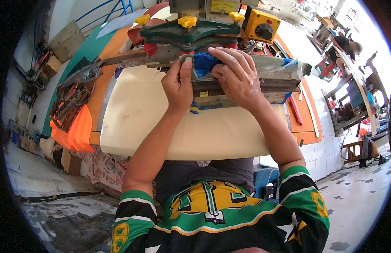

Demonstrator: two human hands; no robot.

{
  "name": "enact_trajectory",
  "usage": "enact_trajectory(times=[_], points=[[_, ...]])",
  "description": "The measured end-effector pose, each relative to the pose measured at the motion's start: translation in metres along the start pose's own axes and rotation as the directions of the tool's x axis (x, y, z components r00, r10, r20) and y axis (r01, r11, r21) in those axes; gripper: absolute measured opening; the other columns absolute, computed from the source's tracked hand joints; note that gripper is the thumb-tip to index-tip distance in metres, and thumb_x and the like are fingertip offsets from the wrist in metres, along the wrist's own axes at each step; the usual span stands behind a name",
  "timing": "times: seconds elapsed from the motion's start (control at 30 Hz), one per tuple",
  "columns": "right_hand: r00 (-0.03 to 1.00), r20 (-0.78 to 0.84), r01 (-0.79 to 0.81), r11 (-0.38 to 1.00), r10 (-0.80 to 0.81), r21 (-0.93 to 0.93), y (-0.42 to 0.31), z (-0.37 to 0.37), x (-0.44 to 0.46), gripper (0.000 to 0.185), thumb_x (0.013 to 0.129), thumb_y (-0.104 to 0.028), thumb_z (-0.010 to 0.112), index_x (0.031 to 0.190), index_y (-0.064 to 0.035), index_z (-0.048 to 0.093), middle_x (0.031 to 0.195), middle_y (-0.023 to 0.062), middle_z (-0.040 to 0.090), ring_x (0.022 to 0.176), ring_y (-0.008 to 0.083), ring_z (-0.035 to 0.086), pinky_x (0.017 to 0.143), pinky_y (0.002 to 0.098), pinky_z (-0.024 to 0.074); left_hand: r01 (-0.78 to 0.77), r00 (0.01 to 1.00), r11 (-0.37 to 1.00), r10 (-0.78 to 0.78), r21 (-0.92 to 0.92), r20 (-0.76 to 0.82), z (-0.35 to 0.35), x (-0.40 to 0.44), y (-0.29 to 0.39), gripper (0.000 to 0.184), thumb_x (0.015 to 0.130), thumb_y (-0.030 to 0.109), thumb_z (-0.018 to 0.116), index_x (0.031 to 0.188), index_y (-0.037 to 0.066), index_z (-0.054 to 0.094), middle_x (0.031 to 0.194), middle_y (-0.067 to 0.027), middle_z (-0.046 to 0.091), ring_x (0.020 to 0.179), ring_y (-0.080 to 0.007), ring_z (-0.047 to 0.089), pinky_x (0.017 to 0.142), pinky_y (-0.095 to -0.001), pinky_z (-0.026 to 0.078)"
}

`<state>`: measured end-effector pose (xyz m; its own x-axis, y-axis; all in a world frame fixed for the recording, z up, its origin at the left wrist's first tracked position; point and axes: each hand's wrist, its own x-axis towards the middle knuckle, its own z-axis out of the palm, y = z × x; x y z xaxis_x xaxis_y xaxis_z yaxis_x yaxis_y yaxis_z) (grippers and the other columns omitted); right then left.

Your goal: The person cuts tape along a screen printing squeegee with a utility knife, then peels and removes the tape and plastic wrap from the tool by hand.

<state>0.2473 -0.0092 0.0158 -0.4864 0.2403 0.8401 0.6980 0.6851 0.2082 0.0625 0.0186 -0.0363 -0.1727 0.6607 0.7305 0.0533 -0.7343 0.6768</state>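
A piece of blue film or tape (pixel 205 64) lies against the metal bar (pixel 263 63) of a press-like machine, between my hands. My left hand (pixel 178 82) is closed at its left edge, thumb up, pinching something small and greyish that I cannot make out. My right hand (pixel 239 78) is at the right edge of the blue piece, with thumb and forefinger curled onto it and the other fingers bent above. Over my hands is the machine's green bracket (pixel 191 34) with yellow knobs (pixel 187 22). A cream sheet (pixel 136 114) spreads beneath both forearms.
A yellow control box (pixel 261 25) with a black dial sits at the back right. A pouch of tools (pixel 75 92) and orange cloth (pixel 75 130) lie at left. A red cutter-like tool (pixel 295 110) and white ruler (pixel 310 109) lie right. Another person (pixel 345 44) is at the far right.
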Motion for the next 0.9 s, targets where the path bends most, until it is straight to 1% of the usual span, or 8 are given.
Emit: enact_trajectory(times=[0.07,0.17,0.23,0.43,0.5,0.63,0.8,0.9], points=[[0.999,0.011,-0.032,0.999,0.032,0.010,-0.003,-0.001,0.001,0.015,0.083,-0.013,0.073,0.095,-0.0072,0.065,0.142,0.0083,0.062,0.130,0.0287,0.059,0.109,0.0471,0.0449,-0.013,1.000,1.000,0.013,0.005,-0.004,-0.001,0.000,0.001,0.028,0.109,0.024,0.056,0.109,-0.001,0.069,0.085,-0.0063,0.069,0.080,-0.0083,0.057,0.071,-0.0277,0.049],[0.997,0.028,-0.077,0.997,0.077,0.020,-0.004,0.000,0.001,0.016,0.083,-0.010,0.072,0.098,-0.0080,0.065,0.140,0.0081,0.062,0.130,0.0292,0.057,0.111,0.0473,0.0431,0.019,0.999,0.999,-0.020,0.031,0.044,-0.002,0.000,0.003,0.034,0.110,0.028,0.054,0.115,-0.003,0.068,0.095,-0.0028,0.069,0.088,-0.0086,0.057,0.079,-0.0265,0.050],[0.995,0.034,-0.091,0.996,0.090,0.021,-0.006,0.001,0.002,0.017,0.083,-0.009,0.071,0.099,-0.0084,0.064,0.140,0.0082,0.062,0.130,0.0296,0.057,0.112,0.0478,0.0423,-0.052,0.998,0.996,0.054,0.068,-0.027,0.002,0.004,0.002,0.029,0.109,0.026,0.057,0.108,0.000,0.070,0.082,-0.0085,0.068,0.076,-0.0091,0.056,0.069,-0.0289,0.048],[0.995,0.069,-0.073,0.997,0.074,-0.018,-0.010,0.001,0.007,0.030,0.082,-0.013,0.074,0.110,-0.0116,0.064,0.143,0.0097,0.058,0.131,0.0327,0.055,0.113,0.0504,0.0401,-0.009,0.999,0.997,0.012,0.078,-0.035,0.003,0.004,0.002,0.031,0.108,0.028,0.058,0.104,0.000,0.069,0.081,-0.0098,0.068,0.076,-0.0109,0.057,0.068,-0.0305,0.049],[0.993,0.093,-0.079,0.996,0.075,0.037,-0.011,-0.002,0.008,0.034,0.082,-0.014,0.075,0.114,-0.0137,0.064,0.144,0.0100,0.057,0.131,0.0340,0.055,0.113,0.0518,0.0395,-0.014,0.999,0.997,0.017,0.073,-0.042,0.005,0.005,0.003,0.030,0.108,0.028,0.058,0.104,0.000,0.069,0.081,-0.0100,0.068,0.076,-0.0110,0.058,0.069,-0.0307,0.049],[0.991,0.093,-0.094,0.995,0.092,0.026,-0.015,0.001,0.009,0.034,0.081,-0.019,0.077,0.112,-0.0153,0.065,0.143,0.0094,0.058,0.131,0.0337,0.055,0.112,0.0522,0.0397,0.014,0.999,0.998,-0.012,0.057,-0.034,0.003,0.004,0.000,0.030,0.108,0.028,0.058,0.103,0.000,0.069,0.082,-0.0110,0.069,0.076,-0.0114,0.059,0.070,-0.0310,0.050],[0.996,0.011,-0.084,0.996,0.084,-0.031,-0.016,0.010,0.006,0.030,0.077,-0.028,0.081,0.101,-0.0158,0.067,0.140,0.0075,0.061,0.130,0.0307,0.056,0.112,0.0508,0.0394,0.001,1.000,0.998,0.001,0.062,-0.030,0.003,0.004,0.002,0.030,0.108,0.028,0.058,0.105,0.000,0.068,0.083,-0.0113,0.070,0.077,-0.0119,0.060,0.070,-0.0310,0.050],[0.997,-0.027,-0.073,0.997,0.072,-0.034,-0.015,0.012,0.006,0.024,0.077,-0.024,0.080,0.095,-0.0146,0.067,0.138,0.0069,0.062,0.129,0.0296,0.057,0.111,0.0495,0.0396,-0.024,0.999,0.999,0.025,0.048,-0.033,0.004,0.003,0.001,0.029,0.108,0.027,0.058,0.106,0.000,0.068,0.084,-0.0112,0.070,0.077,-0.0122,0.060,0.070,-0.0314,0.050]])
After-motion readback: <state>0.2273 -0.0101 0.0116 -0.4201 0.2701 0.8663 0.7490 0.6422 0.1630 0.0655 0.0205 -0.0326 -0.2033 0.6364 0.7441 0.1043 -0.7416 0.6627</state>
